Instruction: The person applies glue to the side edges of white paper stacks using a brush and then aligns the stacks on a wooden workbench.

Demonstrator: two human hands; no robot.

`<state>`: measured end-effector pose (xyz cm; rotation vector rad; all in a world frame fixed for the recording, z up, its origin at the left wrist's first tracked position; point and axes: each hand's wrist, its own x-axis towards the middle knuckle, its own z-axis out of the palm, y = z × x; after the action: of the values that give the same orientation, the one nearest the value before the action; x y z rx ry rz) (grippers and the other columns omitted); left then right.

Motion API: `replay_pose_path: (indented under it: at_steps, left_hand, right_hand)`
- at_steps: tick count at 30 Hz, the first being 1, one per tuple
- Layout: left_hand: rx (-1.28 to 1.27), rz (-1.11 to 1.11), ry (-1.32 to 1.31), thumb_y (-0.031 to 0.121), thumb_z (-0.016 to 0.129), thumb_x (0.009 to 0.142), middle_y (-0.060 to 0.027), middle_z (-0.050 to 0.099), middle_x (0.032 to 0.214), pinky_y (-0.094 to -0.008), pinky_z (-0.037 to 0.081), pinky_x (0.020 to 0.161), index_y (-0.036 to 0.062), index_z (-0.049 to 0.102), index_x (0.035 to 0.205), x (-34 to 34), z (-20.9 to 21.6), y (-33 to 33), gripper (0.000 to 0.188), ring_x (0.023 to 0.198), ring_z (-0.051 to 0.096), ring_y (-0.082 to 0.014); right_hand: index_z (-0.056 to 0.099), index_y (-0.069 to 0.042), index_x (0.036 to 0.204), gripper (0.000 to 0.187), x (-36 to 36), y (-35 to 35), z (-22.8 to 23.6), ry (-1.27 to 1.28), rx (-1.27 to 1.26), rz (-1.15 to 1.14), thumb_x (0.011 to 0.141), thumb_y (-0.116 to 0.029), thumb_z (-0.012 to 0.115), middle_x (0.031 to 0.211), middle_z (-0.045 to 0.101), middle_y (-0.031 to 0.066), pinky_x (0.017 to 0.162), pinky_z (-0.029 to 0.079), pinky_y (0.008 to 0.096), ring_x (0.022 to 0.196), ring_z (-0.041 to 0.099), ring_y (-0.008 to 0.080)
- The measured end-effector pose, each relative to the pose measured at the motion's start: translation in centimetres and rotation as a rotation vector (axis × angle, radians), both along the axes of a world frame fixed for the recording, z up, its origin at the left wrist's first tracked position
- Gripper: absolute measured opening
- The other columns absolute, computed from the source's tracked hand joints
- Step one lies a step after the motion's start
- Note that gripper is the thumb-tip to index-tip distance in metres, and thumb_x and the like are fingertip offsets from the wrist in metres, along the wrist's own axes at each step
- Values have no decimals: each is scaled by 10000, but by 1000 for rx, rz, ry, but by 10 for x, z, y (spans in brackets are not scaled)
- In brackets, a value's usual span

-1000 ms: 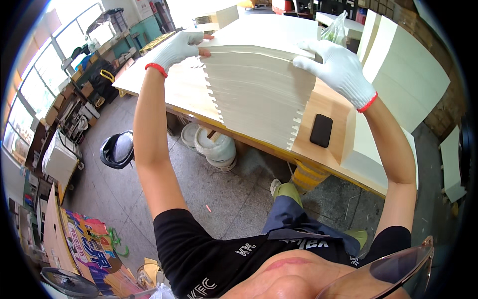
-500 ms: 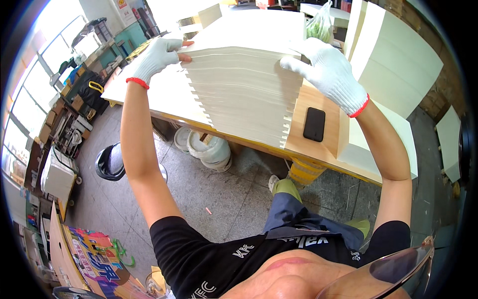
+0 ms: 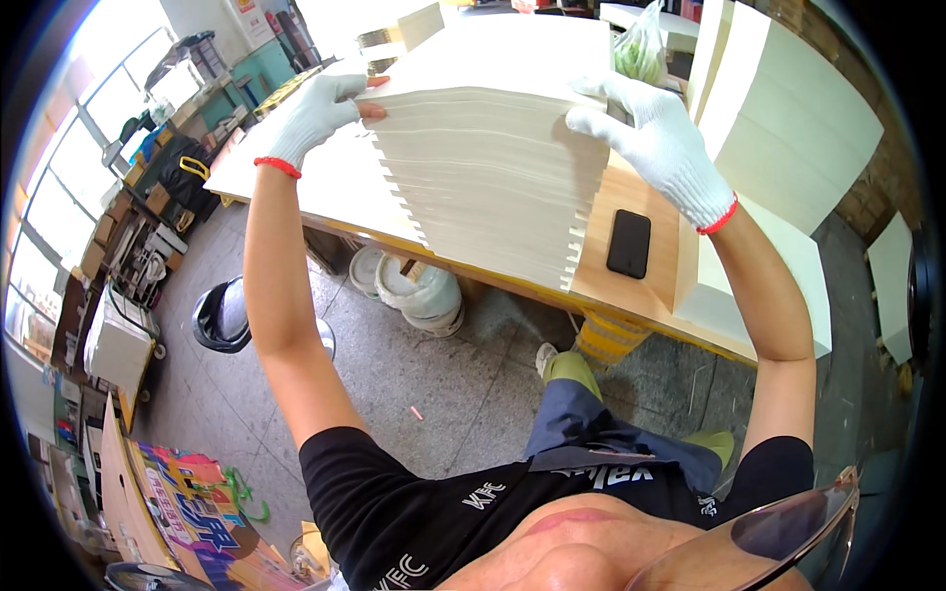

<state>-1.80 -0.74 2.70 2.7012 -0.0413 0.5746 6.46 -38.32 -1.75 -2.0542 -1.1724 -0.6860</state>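
A tall stack of white paper sheets (image 3: 483,187) rises on the table, its layered side facing me and small steps running down both side edges. At its upper left corner, my left hand (image 3: 320,116) in a white knit glove with a red cuff pinches the top sheets, bare fingertips showing. My right hand (image 3: 662,143), gloved alike, holds the upper right corner, fingers over the top and thumb against the layered side. How many sheets each hand grips cannot be told.
A black phone (image 3: 629,244) lies on the wooden tabletop (image 3: 662,212) right of the stack. Further right stand more white stacks (image 3: 798,108). Behind is a plastic bag with something green (image 3: 641,54). White buckets (image 3: 419,291) sit beneath the table edge; a black-rimmed stool (image 3: 222,315) stands left.
The scene sits slightly further right in the picture. Both hands stay at the same two corners of the stack, with hardly any movement.
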Motion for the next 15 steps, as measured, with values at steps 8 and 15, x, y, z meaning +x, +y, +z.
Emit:
replay_pose_path:
  at_steps: [8,15]
  left_hand:
    - [-35,-18,-6,220,790,833,30,580,741,-236,380,620,58,690,1279,2,-1,4,485,696,459,-62]
    - [-7,-132,-122,223,798,830,36,573,725,-229,358,574,29,728,1194,10,-8,14,418,646,437,-51]
  right_hand:
    - [718,-100,1148,385,0,1,-3,-65,49,67,924,-409,669,758,655,125,644,484,352,666,605,213]
    - [713,-102,1133,378,-6,1,-1,-76,10,23,934,-418,656,633,541,100,576,429,371,595,548,211]
